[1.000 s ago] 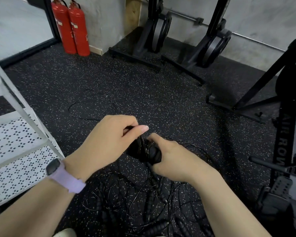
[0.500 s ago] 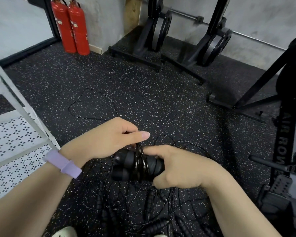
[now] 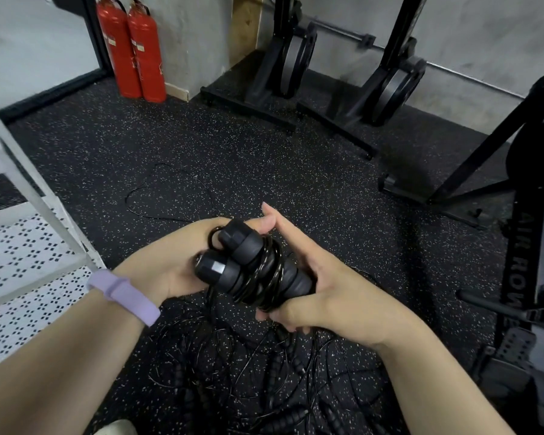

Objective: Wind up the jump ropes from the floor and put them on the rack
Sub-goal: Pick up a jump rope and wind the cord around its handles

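Wound jump rope [image 3: 252, 271] slants upper-left to lower-right | our left hand [image 3: 167, 262] cups its caps, right hand [image 3: 308, 284] grips its tail | rack [image 3: 35, 215] lies left, nearer our left hand

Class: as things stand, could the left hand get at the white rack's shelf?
Probably yes: the rack stands just beside the left hand with open floor between, though that hand holds the wound rope.

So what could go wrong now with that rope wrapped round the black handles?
The shiny black cord coiled round the two black ribbed handles looks untied, so it might unwind if the left hand or right hand loosens. The tangled pile of black ropes on the speckled floor lies right below; a dropped bundle or a foot could snag there.
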Demonstrator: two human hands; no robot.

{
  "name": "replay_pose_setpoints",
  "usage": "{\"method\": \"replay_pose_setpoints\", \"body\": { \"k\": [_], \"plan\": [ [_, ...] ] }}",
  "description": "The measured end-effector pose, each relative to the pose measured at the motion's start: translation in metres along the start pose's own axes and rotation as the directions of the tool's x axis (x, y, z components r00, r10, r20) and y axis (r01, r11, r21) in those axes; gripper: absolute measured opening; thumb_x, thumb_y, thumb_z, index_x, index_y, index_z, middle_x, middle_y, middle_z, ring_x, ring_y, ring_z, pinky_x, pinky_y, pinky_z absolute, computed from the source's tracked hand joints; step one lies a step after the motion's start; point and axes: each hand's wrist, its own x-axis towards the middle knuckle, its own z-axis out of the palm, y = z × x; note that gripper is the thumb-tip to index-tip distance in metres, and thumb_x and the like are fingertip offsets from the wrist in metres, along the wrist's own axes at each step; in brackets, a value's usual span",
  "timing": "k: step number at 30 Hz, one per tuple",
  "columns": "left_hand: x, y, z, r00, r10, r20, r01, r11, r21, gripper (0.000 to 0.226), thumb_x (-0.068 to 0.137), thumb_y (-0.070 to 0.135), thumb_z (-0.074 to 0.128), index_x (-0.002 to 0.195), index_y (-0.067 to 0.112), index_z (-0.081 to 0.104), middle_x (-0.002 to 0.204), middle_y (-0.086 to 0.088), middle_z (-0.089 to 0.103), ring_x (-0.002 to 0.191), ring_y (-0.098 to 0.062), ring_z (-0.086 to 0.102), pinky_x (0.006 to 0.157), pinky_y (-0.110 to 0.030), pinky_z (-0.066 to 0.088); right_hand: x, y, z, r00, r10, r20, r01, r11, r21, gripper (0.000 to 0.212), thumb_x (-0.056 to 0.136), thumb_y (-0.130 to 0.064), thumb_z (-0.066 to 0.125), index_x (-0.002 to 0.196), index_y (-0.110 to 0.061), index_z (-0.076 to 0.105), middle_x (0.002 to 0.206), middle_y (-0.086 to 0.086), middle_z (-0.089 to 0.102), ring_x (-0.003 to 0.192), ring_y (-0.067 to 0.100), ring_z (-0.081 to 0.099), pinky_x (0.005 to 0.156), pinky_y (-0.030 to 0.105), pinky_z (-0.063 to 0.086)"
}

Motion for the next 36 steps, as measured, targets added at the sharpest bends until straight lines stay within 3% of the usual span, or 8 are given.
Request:
{"method": "replay_pose_setpoints", "body": {
  "k": [4,7,10,14,20,25,30,36],
  "plan": [
    [-0.001,-0.007,-0.004,0.998,0.045,-0.038,-0.047,0.997,-0.066,0.025,0.085,0.033,0.076,0.062,0.023,0.074,0.067,0.002,0.063,0.068,-0.014,0.059,0.081,-0.035,0.047,0.006,0.003,0.006,0.996,-0.086,0.015,0.083,0.986,0.143,0.111,0.088,0.016,0.063,0.155,-0.061,0.018,0.094,0.018,0.072,0.069,0.026,0.055,0.058,0.034,0.046],
    [0.000,-0.011,0.002,0.980,0.128,-0.153,-0.085,0.962,0.258,0.048,0.092,0.041,0.059,0.073,-0.003,0.061,0.064,-0.016,0.051,0.062,-0.026,0.047,0.068,-0.036,0.041,0.012,0.003,0.005,0.982,-0.184,-0.033,0.182,0.897,0.402,0.071,0.086,0.012,0.057,0.144,-0.027,0.046,0.093,0.023,0.063,0.064,0.024,0.051,0.054,0.033,0.043],
    [0.004,-0.008,0.008,0.963,0.131,-0.235,-0.055,0.951,0.305,0.056,0.107,0.044,0.042,0.071,0.003,0.049,0.056,-0.008,0.031,0.049,-0.017,0.024,0.049,-0.029,0.023,0.013,0.002,-0.002,0.976,-0.190,-0.105,0.217,0.836,0.503,0.039,0.085,0.010,0.056,0.122,-0.004,0.054,0.092,0.022,0.061,0.062,0.023,0.049,0.052,0.033,0.040],
    [0.004,-0.009,0.010,0.957,0.178,-0.230,-0.114,0.958,0.265,0.034,0.108,0.036,0.044,0.082,0.015,0.052,0.060,0.000,0.032,0.048,-0.011,0.021,0.045,-0.029,0.013,0.016,0.007,-0.004,0.963,-0.138,-0.234,0.234,0.856,0.460,0.037,0.082,0.008,0.061,0.114,-0.010,0.060,0.091,0.022,0.064,0.061,0.024,0.051,0.053,0.034,0.037],
    [0.006,-0.011,0.011,0.948,0.190,-0.257,-0.086,0.926,0.368,0.026,0.107,0.031,0.047,0.099,0.009,0.058,0.055,0.006,0.037,0.046,-0.011,0.027,0.041,-0.024,0.022,0.018,0.011,-0.006,0.935,-0.099,-0.340,0.255,0.854,0.454,0.035,0.082,0.006,0.062,0.114,-0.010,0.062,0.091,0.018,0.066,0.061,0.023,0.051,0.053,0.033,0.037],
    [0.004,-0.021,0.000,0.885,0.328,-0.330,0.070,0.607,0.792,0.054,0.101,0.062,0.035,0.083,0.017,0.060,0.056,0.004,0.052,0.046,-0.013,0.043,0.051,-0.033,0.039,0.017,0.011,-0.022,0.874,-0.019,-0.486,0.284,0.831,0.479,0.032,0.078,0.005,0.066,0.105,-0.014,0.061,0.088,0.017,0.067,0.060,0.023,0.051,0.054,0.032,0.037],
    [-0.005,-0.022,-0.006,0.790,0.520,-0.326,0.184,0.306,0.934,0.054,0.103,0.059,0.031,0.070,0.020,0.050,0.050,0.001,0.054,0.047,-0.019,0.056,0.048,-0.031,0.041,0.006,0.015,-0.048,0.747,0.050,-0.663,0.341,0.827,0.447,0.034,0.088,0.011,0.059,0.111,-0.013,0.058,0.085,0.016,0.066,0.060,0.024,0.052,0.053,0.032,0.038],
    [-0.016,-0.012,0.003,0.633,0.773,0.044,-0.065,-0.003,0.998,0.047,0.108,0.045,0.036,0.065,0.026,0.036,0.051,0.009,0.035,0.045,-0.008,0.039,0.043,-0.025,0.033,0.008,0.032,-0.053,0.638,0.109,-0.763,0.006,0.989,0.146,0.043,0.085,0.006,0.066,0.114,-0.025,0.061,0.085,0.005,0.069,0.059,0.018,0.055,0.047,0.029,0.040]
  ]
}}
